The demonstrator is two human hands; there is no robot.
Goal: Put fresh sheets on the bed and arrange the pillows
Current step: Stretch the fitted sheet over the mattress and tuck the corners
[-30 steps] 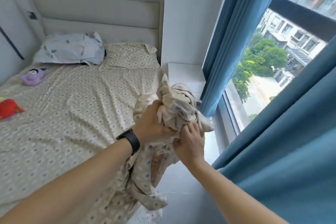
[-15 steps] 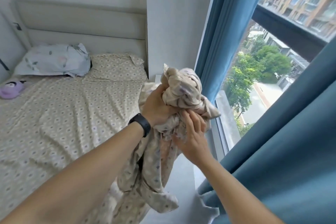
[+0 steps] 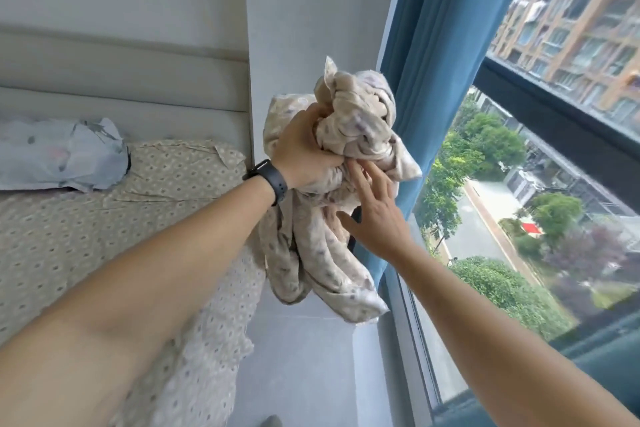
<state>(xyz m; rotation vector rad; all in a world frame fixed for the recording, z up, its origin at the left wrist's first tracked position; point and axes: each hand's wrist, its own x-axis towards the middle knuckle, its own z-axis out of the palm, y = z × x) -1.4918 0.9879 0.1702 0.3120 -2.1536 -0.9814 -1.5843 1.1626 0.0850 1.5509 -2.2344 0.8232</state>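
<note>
Beside the bed, between its edge and the window, a bunched patterned sheet is held up at chest height in front of the blue curtain. The wad is gripped by the left hand, whose fingers are curled round the upper folds, while a long tail of cloth hangs below the wrist, clear of the floor. The right hand is seen with fingers straight and spread; its fingertips touch the underside of the bundle, and nothing is gripped by it.

The step in hand is judged to be the sorting of this bundle: an edge or corner is being sought so that the cloth can be opened. Whether it is a sheet or a pillowcase cannot be told from the crumpled shape. The bed is already covered in matching patterned cloth, and two pillows lie at the headboard, a pale blue pillow beside a patterned pillow.

For the next move, a free hem would need to be pinched by the right hand and drawn away from the left, so that the wad is loosened and shaken out over the mattress.
</note>
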